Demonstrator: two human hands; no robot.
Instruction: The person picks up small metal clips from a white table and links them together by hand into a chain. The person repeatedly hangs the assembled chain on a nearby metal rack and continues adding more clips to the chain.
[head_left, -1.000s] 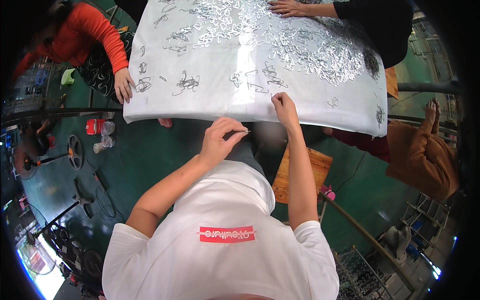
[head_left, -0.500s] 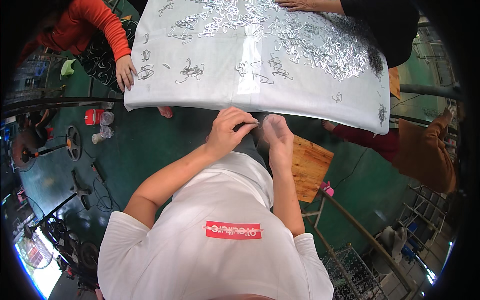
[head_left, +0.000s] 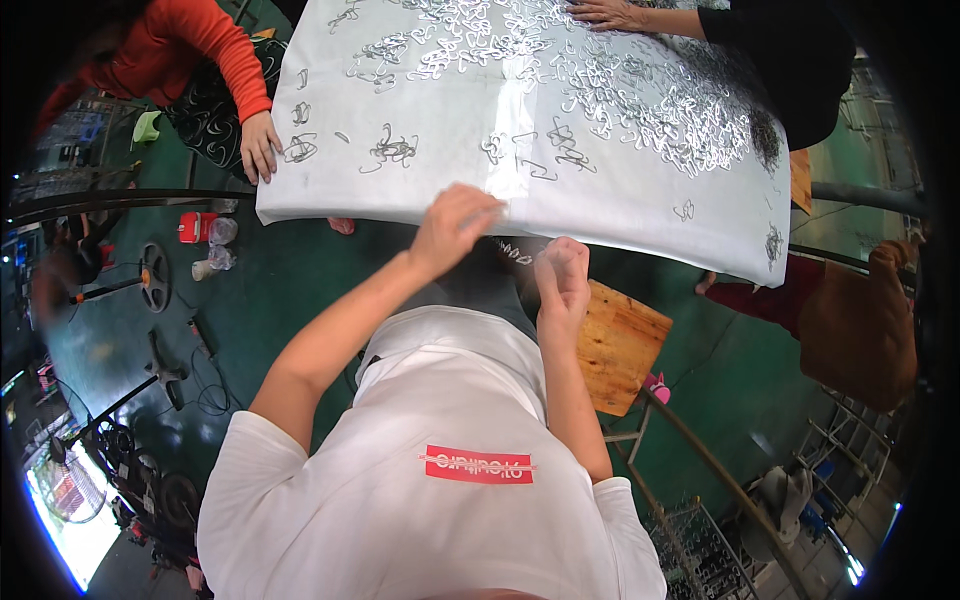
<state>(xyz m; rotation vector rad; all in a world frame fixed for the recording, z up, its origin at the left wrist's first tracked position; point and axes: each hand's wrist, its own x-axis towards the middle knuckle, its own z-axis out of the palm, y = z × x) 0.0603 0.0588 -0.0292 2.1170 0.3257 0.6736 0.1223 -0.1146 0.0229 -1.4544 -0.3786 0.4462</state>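
Observation:
In front of me a white-covered table (head_left: 420, 197) bears many thin silvery metal hooks (head_left: 690, 130), heaped thickest at the far right. My left hand (head_left: 456, 230) is raised at the near edge, its fingers smeared by motion, so what they hold does not show. To its right, just below the edge, my right hand (head_left: 563, 285) has thumb and fingers pinched together; what is between them is too small to make out. A row of small pale, shiny shapes (head_left: 515, 251) shows between my hands, too blurred to name. Small hook clusters (head_left: 393, 150) lie nearest me on the cloth.
A co-worker's hand (head_left: 261, 147) rests at the table's left edge, and another's hand (head_left: 608, 14) lies on the far side. A wooden stool top (head_left: 622, 345) stands right of my lap. A fan (head_left: 154, 278) and a red container (head_left: 196, 227) are on the left.
My left hand has moved up and left, away from my right hand; the two were close together, pinching near each other. My right hand stays pinched, nearly in place. The view has shifted slightly.

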